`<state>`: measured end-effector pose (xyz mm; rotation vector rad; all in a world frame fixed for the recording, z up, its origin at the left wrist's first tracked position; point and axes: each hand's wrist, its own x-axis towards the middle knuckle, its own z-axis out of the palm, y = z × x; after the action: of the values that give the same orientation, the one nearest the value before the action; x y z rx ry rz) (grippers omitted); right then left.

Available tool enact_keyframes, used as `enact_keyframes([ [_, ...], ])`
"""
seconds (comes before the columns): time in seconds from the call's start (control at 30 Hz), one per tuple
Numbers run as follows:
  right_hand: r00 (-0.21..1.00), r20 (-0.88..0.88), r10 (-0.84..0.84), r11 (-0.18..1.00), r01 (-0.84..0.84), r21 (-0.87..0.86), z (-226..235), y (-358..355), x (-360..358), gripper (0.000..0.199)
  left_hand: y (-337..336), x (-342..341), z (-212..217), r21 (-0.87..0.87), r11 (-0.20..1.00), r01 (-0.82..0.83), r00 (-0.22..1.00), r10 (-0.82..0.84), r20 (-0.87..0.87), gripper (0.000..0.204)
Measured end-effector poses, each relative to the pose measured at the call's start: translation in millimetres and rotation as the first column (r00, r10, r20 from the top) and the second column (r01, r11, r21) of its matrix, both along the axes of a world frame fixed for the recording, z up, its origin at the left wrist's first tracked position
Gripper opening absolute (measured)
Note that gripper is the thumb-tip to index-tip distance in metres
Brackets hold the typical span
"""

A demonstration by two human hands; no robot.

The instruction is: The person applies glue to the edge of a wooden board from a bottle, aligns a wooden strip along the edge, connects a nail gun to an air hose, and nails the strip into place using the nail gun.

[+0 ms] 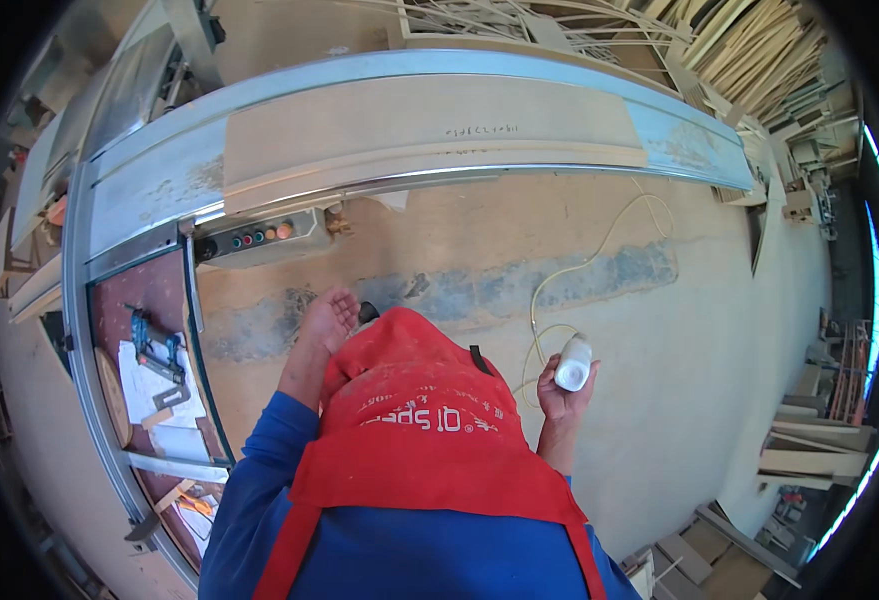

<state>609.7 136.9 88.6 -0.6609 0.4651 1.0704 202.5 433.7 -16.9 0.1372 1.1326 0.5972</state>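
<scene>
My right hand (561, 395) is wrapped round a white plastic bottle (574, 364), held out to the right of the red apron (409, 420). One pale round end of the bottle faces up at me. On the other side, my left hand (330, 318) is raised just left of the apron, its fingers loosely extended and nothing in them. A small black object (367, 312) shows beside that hand at the apron's edge; I cannot make out what it is.
Ahead runs a long metal machine bed (679, 140) bearing a wide board (429, 115). A control box (264, 237) with buttons juts out below it. On the left table lie a blue nail gun (154, 345) and papers (149, 390). A yellow hose (539, 290) trails across the floor.
</scene>
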Motion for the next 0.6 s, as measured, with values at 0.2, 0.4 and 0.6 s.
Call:
enact_keyframes([
  [0.2, 0.895, 0.443, -0.043, 0.987, -0.030, 0.156, 82, 65, -7, 0.086, 61, 30, 3, 0.024, 0.994, 0.103, 0.992, -0.101, -0.069, 0.023],
  [0.4, 0.883, 0.462, -0.077, 0.918, -0.118, 0.379, 137, 105, 28, 0.096, 99, 73, 17, 0.432, 0.776, 0.460, 0.830, -0.203, -0.520, 0.022],
  [0.6, 0.837, 0.529, -0.143, 0.947, -0.039, 0.318, 133, 117, 64, 0.087, 186, 142, 55, 0.653, 0.255, 0.713, 0.605, 0.247, -0.757, 0.031],
])
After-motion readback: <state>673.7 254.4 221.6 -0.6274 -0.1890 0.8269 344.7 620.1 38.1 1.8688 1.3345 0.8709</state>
